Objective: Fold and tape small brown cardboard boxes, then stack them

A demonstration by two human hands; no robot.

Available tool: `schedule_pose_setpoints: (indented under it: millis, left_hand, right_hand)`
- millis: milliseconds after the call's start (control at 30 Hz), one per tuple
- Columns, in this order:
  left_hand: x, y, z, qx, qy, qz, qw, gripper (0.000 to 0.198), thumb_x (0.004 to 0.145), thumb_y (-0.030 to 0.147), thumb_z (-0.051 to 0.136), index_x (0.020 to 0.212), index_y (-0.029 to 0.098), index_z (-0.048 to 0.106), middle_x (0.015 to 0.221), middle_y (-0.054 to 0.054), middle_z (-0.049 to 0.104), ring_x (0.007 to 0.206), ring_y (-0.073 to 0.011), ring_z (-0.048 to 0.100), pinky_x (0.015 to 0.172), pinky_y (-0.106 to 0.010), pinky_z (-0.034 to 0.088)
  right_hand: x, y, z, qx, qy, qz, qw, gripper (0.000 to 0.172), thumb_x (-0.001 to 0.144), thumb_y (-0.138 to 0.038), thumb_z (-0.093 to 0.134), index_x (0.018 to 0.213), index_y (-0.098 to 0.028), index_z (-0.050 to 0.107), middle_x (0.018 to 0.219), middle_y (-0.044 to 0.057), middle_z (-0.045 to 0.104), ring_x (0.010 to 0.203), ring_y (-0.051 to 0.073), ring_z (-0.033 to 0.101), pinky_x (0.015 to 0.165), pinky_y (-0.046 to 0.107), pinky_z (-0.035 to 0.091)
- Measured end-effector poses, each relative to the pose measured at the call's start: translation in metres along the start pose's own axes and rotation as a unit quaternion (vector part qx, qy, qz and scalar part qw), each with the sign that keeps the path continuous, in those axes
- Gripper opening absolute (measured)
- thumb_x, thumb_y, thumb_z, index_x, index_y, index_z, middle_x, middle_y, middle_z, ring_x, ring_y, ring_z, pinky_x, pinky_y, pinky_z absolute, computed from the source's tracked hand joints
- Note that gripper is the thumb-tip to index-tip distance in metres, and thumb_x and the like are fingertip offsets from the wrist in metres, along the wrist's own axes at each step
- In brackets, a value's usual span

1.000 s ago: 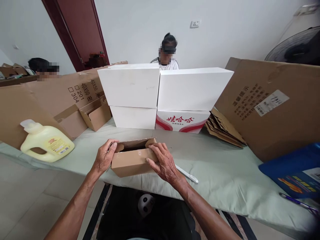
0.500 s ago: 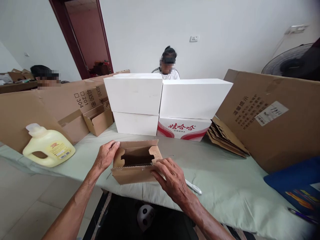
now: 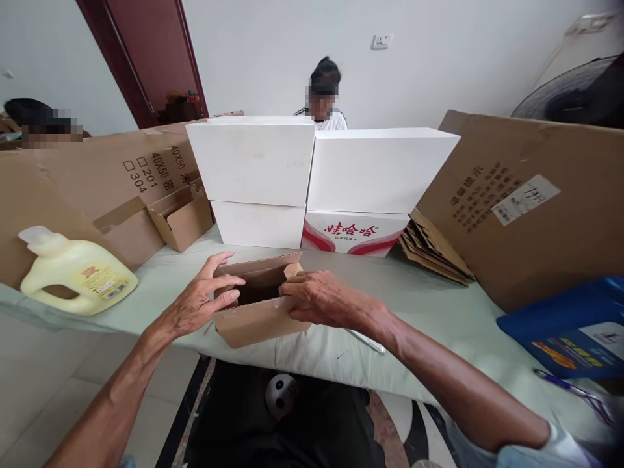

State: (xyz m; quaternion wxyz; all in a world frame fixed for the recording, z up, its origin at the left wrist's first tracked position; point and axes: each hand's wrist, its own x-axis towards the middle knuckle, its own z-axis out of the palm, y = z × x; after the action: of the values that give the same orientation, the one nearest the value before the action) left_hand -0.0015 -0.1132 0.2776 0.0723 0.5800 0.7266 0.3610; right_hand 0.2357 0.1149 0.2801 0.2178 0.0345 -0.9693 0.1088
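A small brown cardboard box [image 3: 253,322] with its top open stands at the near edge of the pale green table [image 3: 429,318]. My left hand [image 3: 197,302] rests against the box's left end, fingers stretched and pressing on the left flap. My right hand [image 3: 319,299] covers the right end, its fingers curled over the right flap and the rim. The far flap [image 3: 258,265] stands up behind the opening. The inside of the box looks dark and I see nothing in it.
White boxes [image 3: 312,175] are stacked behind, one with red print. A yellow jug [image 3: 73,273] lies at the left beside large cardboard sheets [image 3: 97,188] and another small open box [image 3: 180,218]. Flattened cartons [image 3: 433,250], a big carton [image 3: 536,201], a blue box [image 3: 570,325], a pen [image 3: 570,390]. A white tool [image 3: 365,341]. Two people sit beyond.
The box's top was shut a second ago and now stands open. Both hands have moved from its outer sides onto the end flaps at the opening.
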Motion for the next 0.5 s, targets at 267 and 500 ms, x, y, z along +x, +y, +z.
schedule_pose_setpoints:
  millis: [267, 500]
  left_hand:
    - [0.006, -0.005, -0.014, 0.097, -0.031, 0.012, 0.995, 0.04, 0.106, 0.059, 0.053, 0.097, 0.027, 0.074, 0.168, -0.011, 0.048, 0.14, -0.0362, 0.063, 0.114, -0.051, 0.057]
    - [-0.02, -0.029, -0.006, -0.07, 0.019, -0.005, 0.997, 0.058, 0.072, 0.059, 0.094, 0.11, 0.028, 0.064, 0.17, -0.017, 0.049, 0.152, -0.0403, 0.055, 0.117, -0.055, 0.056]
  right_hand:
    - [-0.004, 0.007, -0.021, -0.055, -0.012, -0.061, 0.997, 0.017, 0.095, -0.027, 0.082, 0.087, -0.024, 0.067, 0.095, 0.005, 0.066, 0.09, 0.023, 0.056, 0.072, 0.036, 0.044]
    - [-0.05, 0.02, -0.003, 0.119, 0.166, 0.088, 0.975, 0.027, 0.102, -0.042, 0.078, 0.122, -0.026, 0.072, 0.107, 0.007, 0.067, 0.097, 0.024, 0.063, 0.084, 0.039, 0.056]
